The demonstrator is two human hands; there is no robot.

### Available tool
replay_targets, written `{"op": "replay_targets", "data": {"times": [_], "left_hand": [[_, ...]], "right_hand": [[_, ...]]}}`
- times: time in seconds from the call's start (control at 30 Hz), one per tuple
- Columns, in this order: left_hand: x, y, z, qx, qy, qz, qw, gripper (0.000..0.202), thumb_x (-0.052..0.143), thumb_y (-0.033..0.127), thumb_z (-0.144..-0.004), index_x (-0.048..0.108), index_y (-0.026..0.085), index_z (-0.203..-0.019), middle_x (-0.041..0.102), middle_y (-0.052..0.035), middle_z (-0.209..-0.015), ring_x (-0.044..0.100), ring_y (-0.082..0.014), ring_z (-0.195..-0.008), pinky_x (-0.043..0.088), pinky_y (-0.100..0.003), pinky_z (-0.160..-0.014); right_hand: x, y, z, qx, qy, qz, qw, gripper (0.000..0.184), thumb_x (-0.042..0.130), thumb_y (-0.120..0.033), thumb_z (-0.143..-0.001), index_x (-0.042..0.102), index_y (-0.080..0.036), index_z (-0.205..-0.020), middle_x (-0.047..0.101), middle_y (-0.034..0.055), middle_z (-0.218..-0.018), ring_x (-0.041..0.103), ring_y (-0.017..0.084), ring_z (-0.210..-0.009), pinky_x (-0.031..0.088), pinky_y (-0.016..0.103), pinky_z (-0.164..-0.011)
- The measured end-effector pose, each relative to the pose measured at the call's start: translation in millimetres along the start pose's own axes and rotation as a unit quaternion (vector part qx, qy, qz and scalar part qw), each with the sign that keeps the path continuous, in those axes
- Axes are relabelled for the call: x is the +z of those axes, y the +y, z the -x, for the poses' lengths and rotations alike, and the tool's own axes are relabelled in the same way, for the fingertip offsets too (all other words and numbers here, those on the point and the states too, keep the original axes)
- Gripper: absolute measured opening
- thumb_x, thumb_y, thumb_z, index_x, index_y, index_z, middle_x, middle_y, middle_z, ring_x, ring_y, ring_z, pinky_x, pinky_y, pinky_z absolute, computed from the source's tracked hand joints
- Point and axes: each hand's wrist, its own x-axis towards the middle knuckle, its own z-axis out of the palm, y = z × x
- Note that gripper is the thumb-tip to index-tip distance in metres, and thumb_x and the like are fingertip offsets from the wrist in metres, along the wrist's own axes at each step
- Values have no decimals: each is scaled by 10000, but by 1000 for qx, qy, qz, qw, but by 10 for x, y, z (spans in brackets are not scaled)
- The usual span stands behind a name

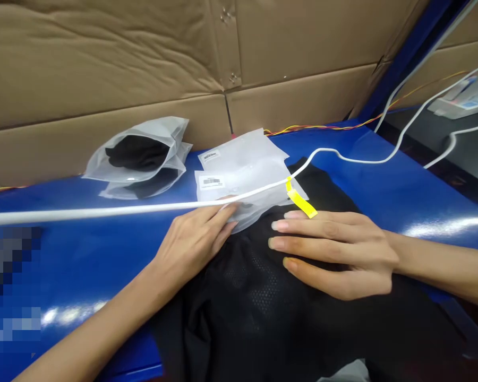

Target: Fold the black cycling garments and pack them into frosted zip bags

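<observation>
A black mesh garment lies spread on the blue table. My right hand rests flat on it, fingers stretched out and pointing left. My left hand lies at the garment's left edge, fingers extended and touching the near corner of a frosted plastic bag that lies partly over the cloth. The bag carries barcode labels and a yellow strip. A white cable runs across just above both hands.
Filled frosted bags with black cloth inside sit at the back left. Cardboard sheets form a wall behind the table. White, red and yellow wires trail off to a device at the far right.
</observation>
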Motion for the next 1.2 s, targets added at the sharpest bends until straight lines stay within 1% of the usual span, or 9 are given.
{"op": "replay_targets", "data": {"times": [0.2,0.33,0.53,0.63,0.77,0.83,0.97,1.1,1.2], "left_hand": [[-84,50,-12,-10,-44,126,991,406,416,328,-1133,590,243,-1490,692,-67,-1480,736,-237,-1257,618,-315,-1015],[-39,22,24,14,-23,195,980,521,480,270,-1074,480,255,-1594,627,-75,-1559,688,-243,-1340,606,-299,-1049],[108,-53,59,18,12,234,972,580,538,256,-1062,429,268,-1631,630,-104,-1551,671,-258,-1366,582,-345,-1114],[105,-38,65,14,1,244,970,631,549,299,-1067,367,295,-1671,588,-91,-1597,637,-264,-1409,555,-366,-1160],[25,-17,52,9,-52,261,964,633,520,297,-1081,336,318,-1686,499,-68,-1675,534,-252,-1509,468,-400,-1250],[-17,-19,35,19,-58,275,959,621,545,316,-1076,369,302,-1672,503,-75,-1672,534,-256,-1509,461,-396,-1255],[-52,-37,-3,44,-32,279,959,566,521,325,-1097,407,278,-1650,534,-86,-1647,565,-248,-1484,480,-360,-1237],[-49,-42,-24,53,-15,273,960,548,493,373,-1113,414,256,-1642,575,-98,-1608,610,-230,-1439,508,-318,-1203],[-43,-36,-18,45,-24,252,966,575,495,398,-1103,399,247,-1649,565,-104,-1618,602,-242,-1448,532,-312,-1175]], "right_hand": [[25,-45,-38,2,39,-6,999,68,774,-125,-901,766,-150,-964,839,96,-1077,780,291,-1157,677,392,-1045],[35,-25,-39,-4,-11,23,1000,102,750,-88,-910,755,-163,-979,838,99,-1100,772,293,-1173,656,372,-1062],[93,7,4,13,-44,22,999,101,632,-33,-964,675,-101,-1025,807,217,-1147,747,333,-1199,656,407,-1036],[115,-23,34,8,-46,35,998,125,692,-46,-933,664,-102,-1040,787,256,-1183,723,351,-1238,644,417,-1053],[127,-66,50,23,-65,50,996,177,708,-71,-932,661,-118,-1096,770,248,-1250,667,353,-1327,631,427,-1073],[126,-76,46,41,-79,53,995,196,678,-56,-947,645,-110,-1132,752,263,-1286,659,348,-1339,631,424,-1069],[129,-89,58,66,-96,77,990,209,627,-41,-972,602,-101,-1170,716,301,-1332,632,360,-1370,632,436,-1054],[155,-100,115,93,-117,102,984,275,553,-10,-974,553,-82,-1240,677,331,-1378,523,369,-1483,605,487,-1078],[170,-85,147,80,-113,105,985,305,626,-25,-944,570,-78,-1239,664,326,-1399,469,385,-1525,591,495,-1102]]}}
